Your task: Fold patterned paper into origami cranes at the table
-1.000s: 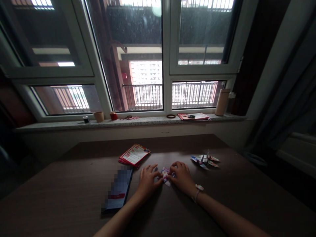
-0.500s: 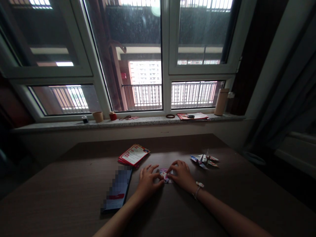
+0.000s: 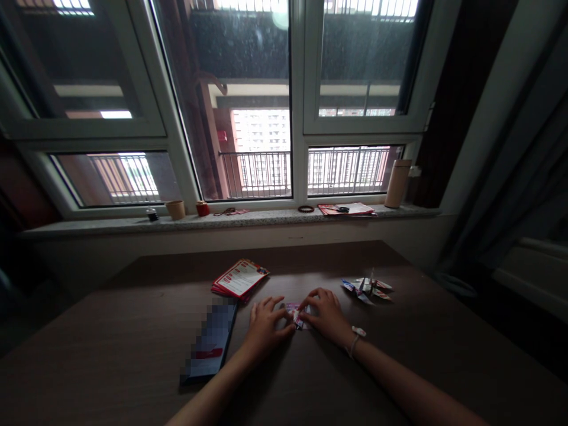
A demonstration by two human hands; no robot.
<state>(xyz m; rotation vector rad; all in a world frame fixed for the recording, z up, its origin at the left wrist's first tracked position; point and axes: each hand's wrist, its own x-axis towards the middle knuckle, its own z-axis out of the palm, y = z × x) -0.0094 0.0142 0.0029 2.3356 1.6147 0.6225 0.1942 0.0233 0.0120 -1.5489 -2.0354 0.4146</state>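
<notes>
A small piece of patterned paper (image 3: pixel 297 318), pink, white and purple with folds in it, lies on the table between my hands. My left hand (image 3: pixel 266 324) pinches its left side with thumb and index finger, the other fingers curved above the table. From the right, my right hand (image 3: pixel 327 315) has thumb and fingertips closed on the paper's other side. A light bracelet circles my right wrist. Fingers cover parts of the paper, so its full shape is hidden. Folded paper cranes (image 3: pixel 367 289) stand to the right of my right hand.
Left of my left hand lies a phone (image 3: pixel 209 343), partly blurred out. Behind it is a stack of red-and-white printed cards (image 3: pixel 241 279). On the windowsill are a paper cup (image 3: pixel 176 209), a red jar (image 3: pixel 203 208), papers with scissors (image 3: pixel 348 209) and a tan bottle (image 3: pixel 397 183).
Both hands stay at the paper almost unmoved. My fingertips shift only slightly on it, and its visible part looks a little different.
</notes>
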